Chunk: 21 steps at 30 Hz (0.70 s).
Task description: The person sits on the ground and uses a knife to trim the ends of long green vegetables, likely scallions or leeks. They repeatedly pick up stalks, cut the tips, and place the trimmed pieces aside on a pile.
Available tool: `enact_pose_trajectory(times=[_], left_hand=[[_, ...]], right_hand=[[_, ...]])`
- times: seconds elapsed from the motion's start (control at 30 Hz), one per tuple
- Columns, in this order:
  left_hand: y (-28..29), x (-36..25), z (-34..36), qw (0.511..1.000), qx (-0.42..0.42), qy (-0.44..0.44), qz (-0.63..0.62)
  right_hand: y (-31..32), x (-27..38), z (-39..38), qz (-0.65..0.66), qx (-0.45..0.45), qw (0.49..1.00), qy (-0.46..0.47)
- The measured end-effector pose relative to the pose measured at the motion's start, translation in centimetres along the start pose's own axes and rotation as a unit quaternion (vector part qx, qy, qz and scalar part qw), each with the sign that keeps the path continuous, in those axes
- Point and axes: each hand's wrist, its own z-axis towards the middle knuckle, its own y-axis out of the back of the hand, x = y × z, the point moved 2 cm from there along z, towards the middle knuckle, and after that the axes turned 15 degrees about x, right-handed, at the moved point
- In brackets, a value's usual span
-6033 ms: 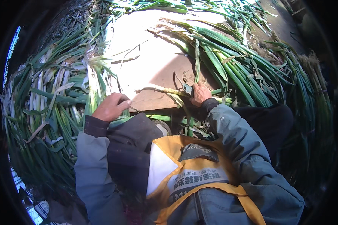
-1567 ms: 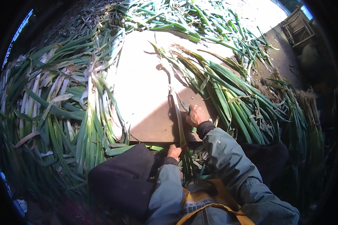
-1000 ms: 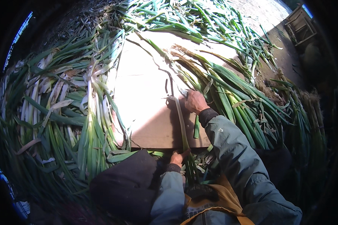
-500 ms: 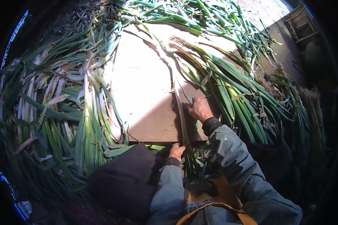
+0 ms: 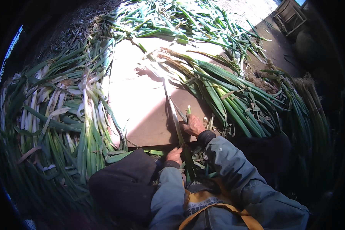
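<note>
My left hand is closed round the green lower part of a long green onion at the near edge of a pale board. The onion's white stalk points away from me across the board, and its leaves hang down toward my lap. A knife is gripped in my right hand, its blade slanting beside the stalk; whether they touch I cannot tell. A short cut green piece sticks up by the right thumb. Sunlight washes out the stalk's far end.
Green onions with roots and leaves lie across the board's right side. A large heap of white-stemmed onions fills the left. Cut leaves are strewn beyond the board. A wooden crate stands far right.
My right hand with the knife has come nearer to me along the stalk, toward my left hand. The green piece now shows by its thumb. The whole view has shifted slightly.
</note>
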Motion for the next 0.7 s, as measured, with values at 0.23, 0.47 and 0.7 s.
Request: enact_pose_trajectory(times=[0.23, 0.47, 0.7], left_hand=[[-2.4, -2.7, -1.5, 0.996, 0.033, -0.02, 0.082], [-11.9, -13.5, -7.4, 0.936, -0.056, -0.249, 0.242], [-15.6, -34.6, -17.5, 0.868, -0.099, -0.328, 0.36]], right_hand=[[-2.4, 2.3, -3.5, 0.109, 0.052, 0.993, 0.016], [3.5, 7.7, -2.4, 0.098, -0.006, 0.99, 0.103], [20.5, -3.4, 1.0, -0.152, -0.188, 0.97, -0.001]])
